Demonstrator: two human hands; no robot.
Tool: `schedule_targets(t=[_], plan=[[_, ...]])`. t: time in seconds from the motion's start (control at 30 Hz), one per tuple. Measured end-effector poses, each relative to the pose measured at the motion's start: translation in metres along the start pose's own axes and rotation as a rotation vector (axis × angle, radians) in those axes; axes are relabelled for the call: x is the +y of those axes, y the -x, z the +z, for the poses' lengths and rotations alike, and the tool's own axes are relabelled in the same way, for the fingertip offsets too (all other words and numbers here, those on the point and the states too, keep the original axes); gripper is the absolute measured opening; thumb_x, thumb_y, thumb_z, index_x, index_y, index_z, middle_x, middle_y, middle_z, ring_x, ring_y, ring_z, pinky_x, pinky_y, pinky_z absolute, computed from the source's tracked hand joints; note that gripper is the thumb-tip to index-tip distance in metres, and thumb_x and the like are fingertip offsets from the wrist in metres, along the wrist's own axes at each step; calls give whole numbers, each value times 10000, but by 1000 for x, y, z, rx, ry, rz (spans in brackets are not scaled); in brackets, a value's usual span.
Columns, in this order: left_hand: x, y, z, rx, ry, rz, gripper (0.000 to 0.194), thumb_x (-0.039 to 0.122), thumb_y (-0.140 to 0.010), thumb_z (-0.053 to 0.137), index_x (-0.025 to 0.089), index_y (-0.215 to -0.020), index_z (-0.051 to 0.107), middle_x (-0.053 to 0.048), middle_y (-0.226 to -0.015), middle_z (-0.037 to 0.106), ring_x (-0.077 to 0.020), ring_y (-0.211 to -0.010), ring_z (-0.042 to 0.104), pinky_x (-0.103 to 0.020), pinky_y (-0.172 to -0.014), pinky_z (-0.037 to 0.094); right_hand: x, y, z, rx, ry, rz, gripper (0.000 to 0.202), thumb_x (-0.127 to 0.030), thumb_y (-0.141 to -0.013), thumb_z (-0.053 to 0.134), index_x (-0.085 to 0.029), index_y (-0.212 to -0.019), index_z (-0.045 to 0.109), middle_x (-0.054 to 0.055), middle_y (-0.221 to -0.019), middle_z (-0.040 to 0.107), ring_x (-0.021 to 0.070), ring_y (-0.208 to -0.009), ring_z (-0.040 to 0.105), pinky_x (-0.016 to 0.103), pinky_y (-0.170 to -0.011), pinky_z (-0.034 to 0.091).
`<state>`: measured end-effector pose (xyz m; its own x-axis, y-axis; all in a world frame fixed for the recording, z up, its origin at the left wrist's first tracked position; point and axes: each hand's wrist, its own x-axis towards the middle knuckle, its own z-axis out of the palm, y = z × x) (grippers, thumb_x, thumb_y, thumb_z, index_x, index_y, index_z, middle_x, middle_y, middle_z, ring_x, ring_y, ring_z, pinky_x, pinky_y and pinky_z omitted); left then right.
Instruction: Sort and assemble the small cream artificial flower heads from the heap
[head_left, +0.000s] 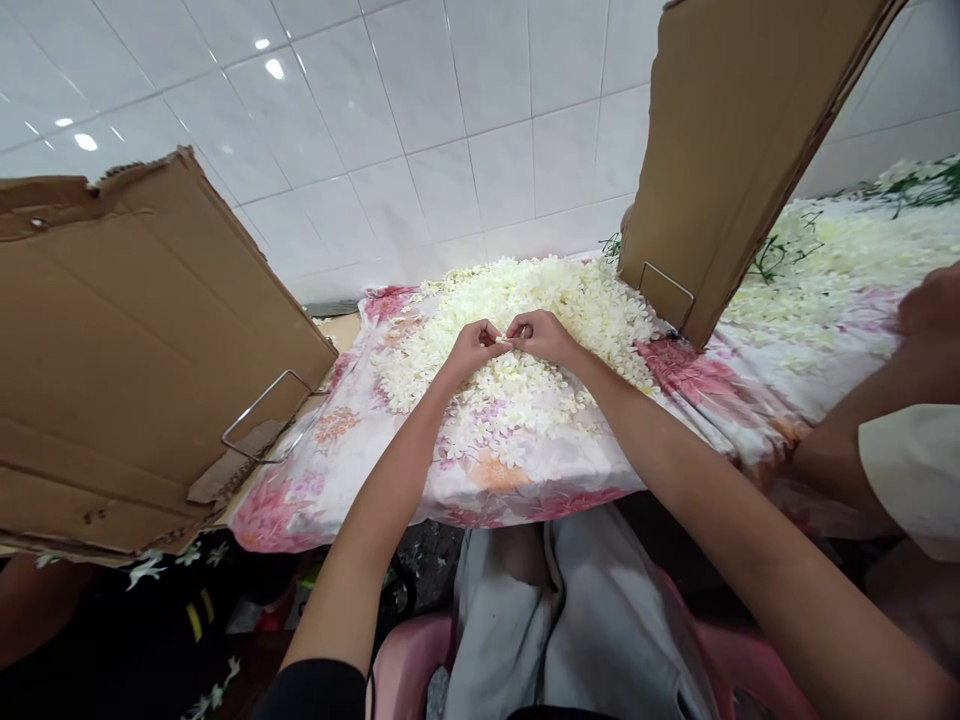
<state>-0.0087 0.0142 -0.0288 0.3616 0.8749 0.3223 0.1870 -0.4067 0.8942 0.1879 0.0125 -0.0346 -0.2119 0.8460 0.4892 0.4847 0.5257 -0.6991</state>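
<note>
A broad heap of small white flowers (pixel 555 285) lies on a table covered with a floral cloth (pixel 322 500). Over the middle of the heap, my left hand (pixel 478 345) and my right hand (pixel 541 335) meet fingertip to fingertip. Between them is a small white flower (pixel 502 340), pinched by the fingers of both hands. Its exact shape is partly hidden by the fingertips. Loose blossoms spread below my hands toward the table's near edge.
Upright cardboard panels stand left (pixel 150 350) and right (pixel 735 150), with wire bookends (pixel 274 415) at their bases. Behind is a tiled wall (pixel 480 110). Beyond the right panel, another person's arm (pixel 862 430) rests near more flowers (pixel 802 300). Another person sits at lower left.
</note>
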Motion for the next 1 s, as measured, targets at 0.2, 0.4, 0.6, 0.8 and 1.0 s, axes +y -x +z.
schedule_targets(t=[0.2, 0.4, 0.6, 0.8, 1.0], plan=[[2, 2, 0, -21, 68, -17, 485, 415, -610, 981, 174, -785, 599, 8, -661, 640, -133, -642, 612, -275, -647, 465, 0, 0, 0, -5, 26, -15, 114, -220, -717, 752, -155, -799, 797, 13, -621, 664, 163, -638, 590, 274, -634, 416], [2, 0, 0, -19, 116, -30, 519, 491, -596, 989, 169, -792, 633, -16, -643, 698, -158, -633, 681, -304, -675, 548, -1, 0, 1, 3, 17, -13, 296, -448, -731, 855, -168, -779, 769, 33, -658, 690, 165, -631, 585, 280, -618, 411], [0, -4, -3, -26, 157, -58, 600, 552, -533, 1002, 136, -857, 715, -50, -662, 734, -189, -656, 712, -328, -691, 562, 0, 0, 0, 16, -14, -19, 294, -443, -719, 863, -179, -763, 741, 39, -691, 707, 163, -621, 586, 281, -613, 419], [1, -1, -15, -118, 234, -125, 618, 514, -542, 1014, 121, -969, 800, -109, -912, 813, -243, -876, 764, -394, -904, 592, 5, 0, 0, 47, -62, -9, 137, -249, -717, 754, -157, -818, 752, 34, -725, 718, 146, -627, 582, 264, -623, 433], [7, 2, -9, -48, 175, -121, 629, 516, -502, 1020, 107, -914, 778, -100, -829, 788, -239, -825, 751, -416, -870, 602, 8, 0, 0, 21, -64, -20, 166, -262, -719, 731, -142, -827, 769, 20, -675, 678, 143, -624, 572, 255, -613, 414]])
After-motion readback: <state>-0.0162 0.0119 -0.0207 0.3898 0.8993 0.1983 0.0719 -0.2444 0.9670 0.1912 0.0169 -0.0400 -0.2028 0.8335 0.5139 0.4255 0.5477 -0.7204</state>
